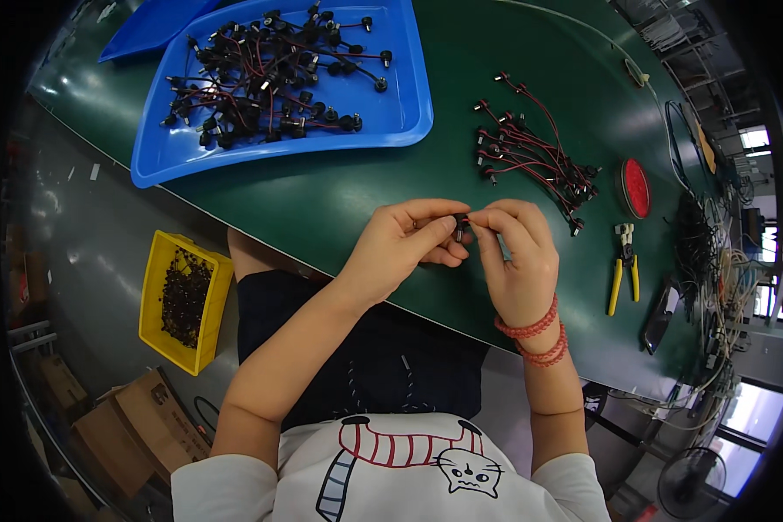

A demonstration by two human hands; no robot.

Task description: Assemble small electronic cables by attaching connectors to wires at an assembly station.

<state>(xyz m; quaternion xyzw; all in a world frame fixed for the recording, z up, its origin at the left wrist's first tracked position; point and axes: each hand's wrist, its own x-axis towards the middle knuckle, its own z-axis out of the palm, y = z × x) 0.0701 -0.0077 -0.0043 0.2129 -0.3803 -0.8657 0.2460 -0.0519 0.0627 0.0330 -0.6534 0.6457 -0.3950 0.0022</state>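
Above the near edge of the green table, my left hand (402, 239) pinches a small black connector (460, 230) with a metal tip between thumb and fingers. My right hand (524, 257), wearing red bracelets, meets it from the right, thumb and forefinger pressed together at the connector, where a bit of red shows. What lies between those right fingertips is too small to make out. Beyond my right hand lies a loose bunch of red-and-black wires with small connectors (539, 152). A large blue tray (391, 137) at the far left holds many black connectors with short wires (265, 74).
On the green table (339, 191), to the right, are a round dish with red contents (635, 187), yellow-handled pliers (623, 270) and a dark phone-like object (661, 317). Tangled cables (713, 261) line the right edge. A yellow bin of small black parts (221, 304) stands low at left, near cardboard boxes (143, 426).
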